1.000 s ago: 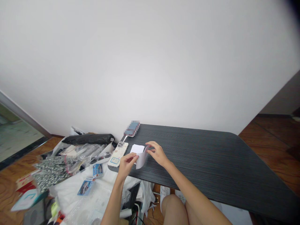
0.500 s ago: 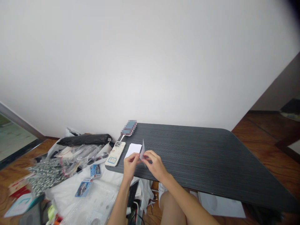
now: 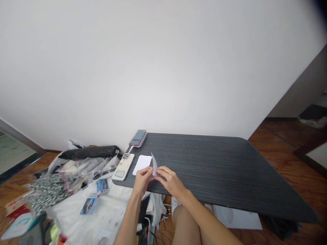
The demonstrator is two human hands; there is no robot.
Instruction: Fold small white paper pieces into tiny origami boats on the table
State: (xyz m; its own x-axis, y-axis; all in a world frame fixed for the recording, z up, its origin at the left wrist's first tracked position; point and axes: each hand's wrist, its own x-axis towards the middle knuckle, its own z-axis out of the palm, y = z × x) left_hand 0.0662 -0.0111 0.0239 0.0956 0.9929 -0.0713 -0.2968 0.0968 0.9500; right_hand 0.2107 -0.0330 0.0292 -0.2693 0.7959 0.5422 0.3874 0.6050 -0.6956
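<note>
A small sheet of white paper (image 3: 154,164) stands upright between my two hands, just above the dark table (image 3: 204,163). My left hand (image 3: 143,177) pinches its lower left edge between thumb and fingers. On the other side, my right hand (image 3: 167,179) grips the lower right edge with thumb and fingertips. Several loose white sheets lie as a stack (image 3: 142,163) on the table, just beyond my left hand. Fingers cover the bottom of the held sheet.
Left of the stack lies a phone in a pale case (image 3: 123,166). A blurred-out device (image 3: 138,138) sits at the far left corner, with a white cable. Plastic bags (image 3: 93,166), a black wrapped bundle (image 3: 89,152) and blue picture packets (image 3: 89,205) crowd the left side.
The held sheet has turned slightly, so more of its face shows. Both hands keep their hold. The whole view has shifted a little.
</note>
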